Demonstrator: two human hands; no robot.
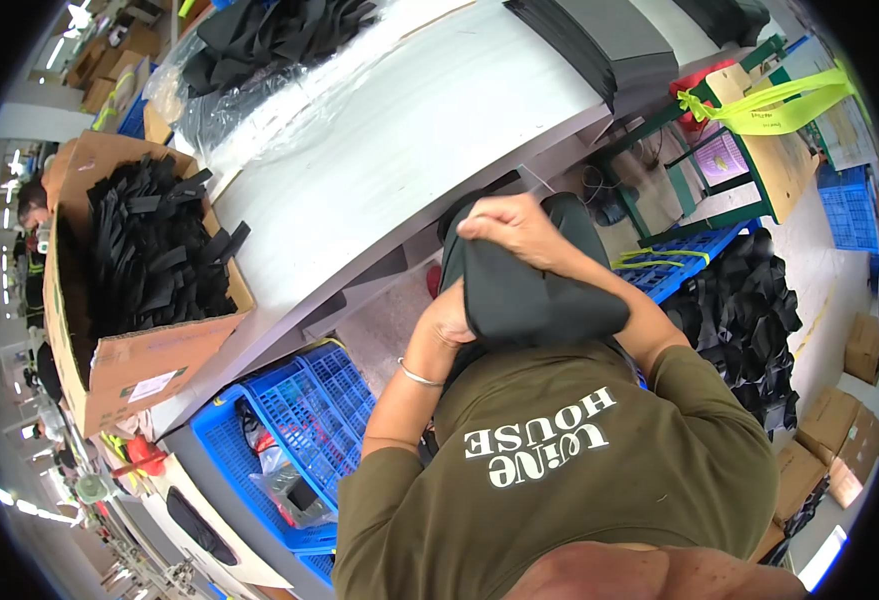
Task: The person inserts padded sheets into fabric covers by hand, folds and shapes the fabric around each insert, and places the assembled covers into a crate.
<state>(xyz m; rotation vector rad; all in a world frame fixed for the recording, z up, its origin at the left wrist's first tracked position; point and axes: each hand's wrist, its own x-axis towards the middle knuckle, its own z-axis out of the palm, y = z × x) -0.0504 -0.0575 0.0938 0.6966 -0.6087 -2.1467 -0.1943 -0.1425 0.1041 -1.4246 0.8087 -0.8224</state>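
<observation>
Before the olive-green printed T-shirt [579,500], a black fabric piece [529,300] was gripped by left hand [448,316] and right hand [519,230], presumably for control.

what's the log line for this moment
right hand: holding black fabric | left hand: at fabric's left edge, grip hidden | carton: black strips inside

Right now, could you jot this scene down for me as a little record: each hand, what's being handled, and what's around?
Left hand: at the left edge of the black piece, fingers mostly hidden
Right hand: gripping the black piece's far edge
Black piece: soft-looking, held in front of the body
Table: pale top, ahead
Cardboard box: open, on the left, filled with black strips
Blue crate: on the left, near the left arm
Black heap: on the right, beyond the right arm
</observation>
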